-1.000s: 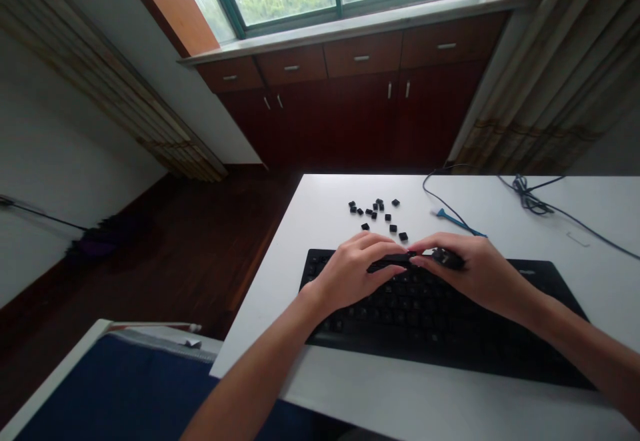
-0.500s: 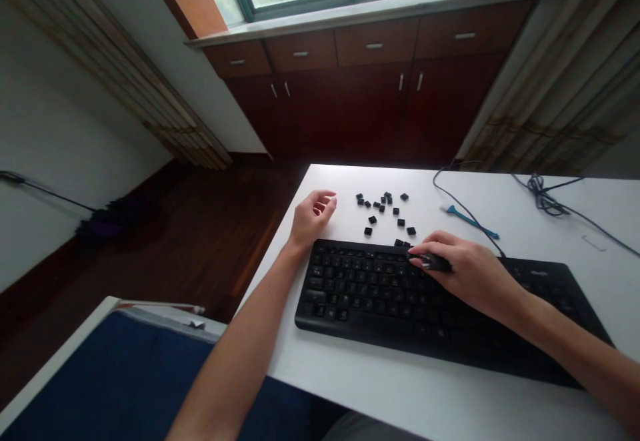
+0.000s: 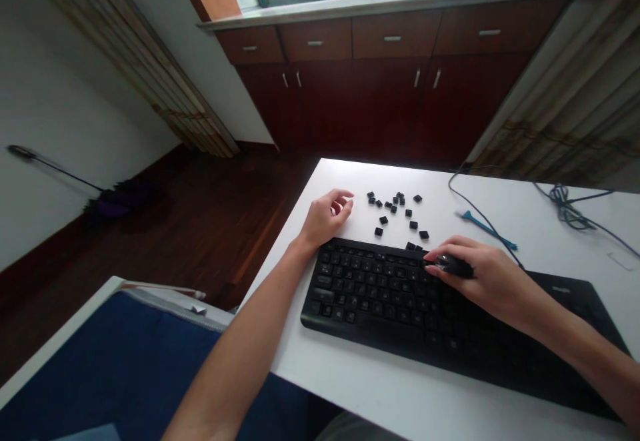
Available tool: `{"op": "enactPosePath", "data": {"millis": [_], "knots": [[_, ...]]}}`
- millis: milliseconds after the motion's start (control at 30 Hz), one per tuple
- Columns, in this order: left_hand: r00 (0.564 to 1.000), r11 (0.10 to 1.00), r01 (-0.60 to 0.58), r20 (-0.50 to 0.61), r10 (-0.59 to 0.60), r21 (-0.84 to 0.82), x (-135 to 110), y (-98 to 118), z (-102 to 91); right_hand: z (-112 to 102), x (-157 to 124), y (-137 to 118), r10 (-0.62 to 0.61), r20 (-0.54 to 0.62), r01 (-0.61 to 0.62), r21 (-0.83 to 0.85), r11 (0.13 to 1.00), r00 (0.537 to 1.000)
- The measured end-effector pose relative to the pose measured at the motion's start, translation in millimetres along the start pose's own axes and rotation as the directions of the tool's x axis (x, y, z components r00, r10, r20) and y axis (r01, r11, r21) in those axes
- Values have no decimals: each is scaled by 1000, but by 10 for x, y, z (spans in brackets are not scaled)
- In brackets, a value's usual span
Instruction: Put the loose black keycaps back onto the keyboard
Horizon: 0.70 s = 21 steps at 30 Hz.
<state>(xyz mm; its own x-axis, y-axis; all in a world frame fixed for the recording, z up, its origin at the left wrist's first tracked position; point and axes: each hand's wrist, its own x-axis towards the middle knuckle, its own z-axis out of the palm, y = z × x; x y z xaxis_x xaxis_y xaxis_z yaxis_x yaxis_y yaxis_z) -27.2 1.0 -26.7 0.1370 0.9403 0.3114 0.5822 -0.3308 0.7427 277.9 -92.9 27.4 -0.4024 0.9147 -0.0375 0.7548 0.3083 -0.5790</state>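
The right hand (image 3: 493,282) is closed in a pinch around a small black object (image 3: 454,266) (too covered by the fingers to name) over the top rows of a black keyboard (image 3: 390,301); a low, steady pinch suits work this close to the keys. The left hand (image 3: 327,217) lies open, its fingers loosely curled, on the white surface (image 3: 360,397), holding nothing, just beside the keyboard's upper left corner. Loose black keycaps (image 3: 383,220) are scattered above the keyboard, two touching its top edge, leaving the right hand little room on that side. The surface's left edge runs close by the left forearm (image 3: 250,334); a blue-handled tool (image 3: 489,231) and a dark cable (image 3: 475,207) lie further right.
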Motion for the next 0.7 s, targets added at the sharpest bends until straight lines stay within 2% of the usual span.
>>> {"op": "enactPosePath", "data": {"millis": [367,700], "knots": [[1000,1000,-3,12,3,-7,-6,30,-10,20,46,121,-14,62,14,1,1000,998],[1000,1000,-1,26,2,-21,-2,19,-2,48,27,145,-36,39,37,-13,999,999]]}}
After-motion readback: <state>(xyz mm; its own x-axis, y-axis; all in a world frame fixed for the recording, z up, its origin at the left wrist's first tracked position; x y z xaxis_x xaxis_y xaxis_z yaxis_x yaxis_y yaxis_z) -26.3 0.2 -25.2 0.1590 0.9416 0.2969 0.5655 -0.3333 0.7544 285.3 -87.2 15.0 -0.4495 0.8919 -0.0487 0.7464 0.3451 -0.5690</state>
